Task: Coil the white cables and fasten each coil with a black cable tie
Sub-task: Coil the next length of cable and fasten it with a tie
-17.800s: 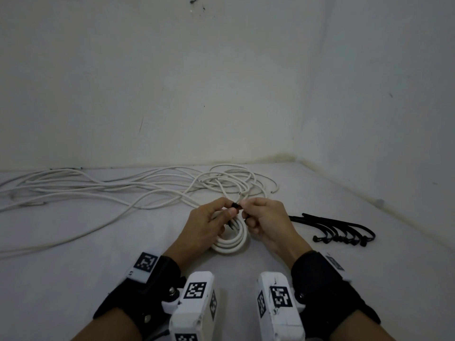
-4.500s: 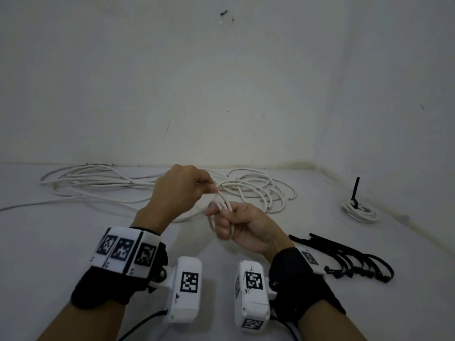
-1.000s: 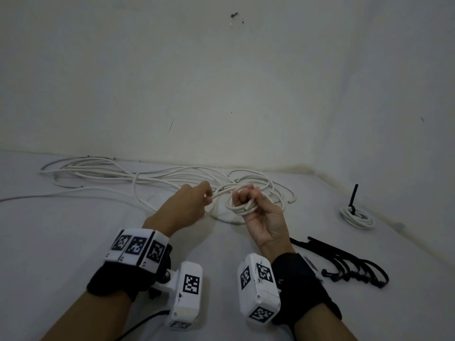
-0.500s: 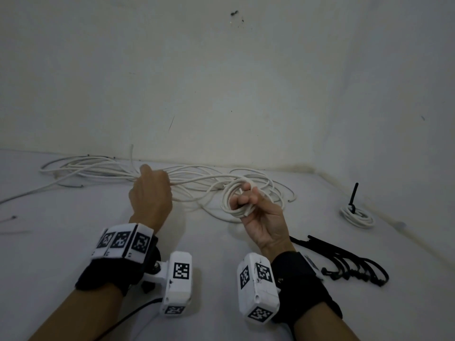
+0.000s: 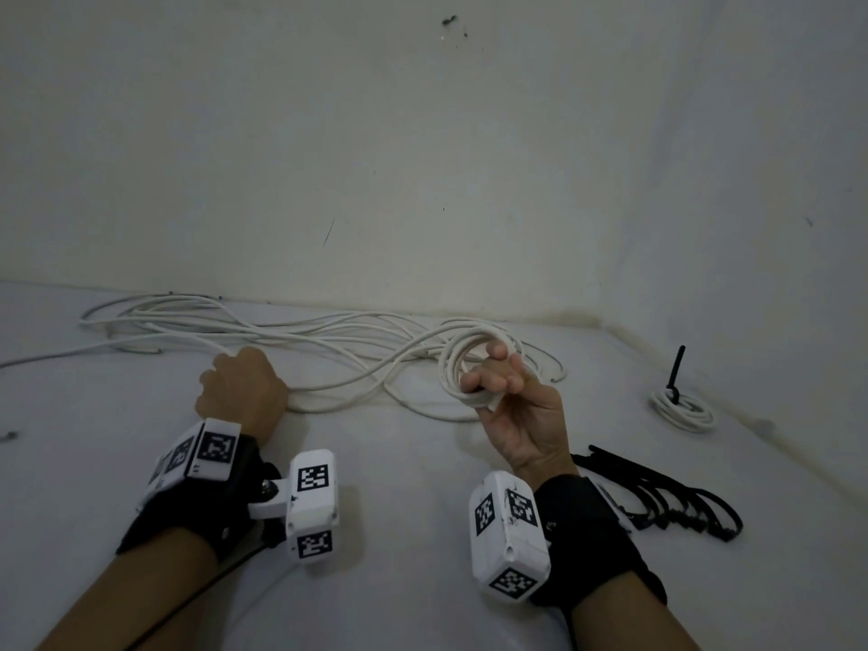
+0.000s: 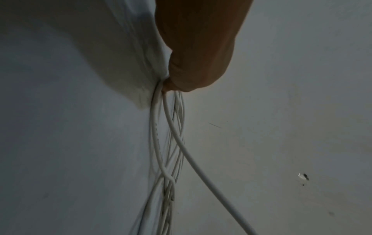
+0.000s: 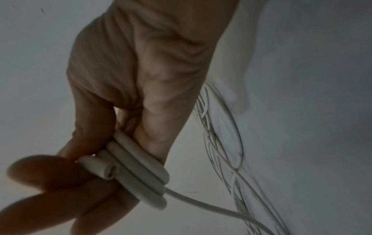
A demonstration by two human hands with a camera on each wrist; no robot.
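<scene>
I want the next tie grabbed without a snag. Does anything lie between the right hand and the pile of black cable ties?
Nothing visible lies between them. The black cable ties sit on bare surface just right of the right hand. But that hand already holds the small white coil, so its grip isn't free.

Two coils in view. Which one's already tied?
The small coil lying by the right wall: a black tie sticks up from it. The coil in the right hand has no tie and trails cable.
</scene>
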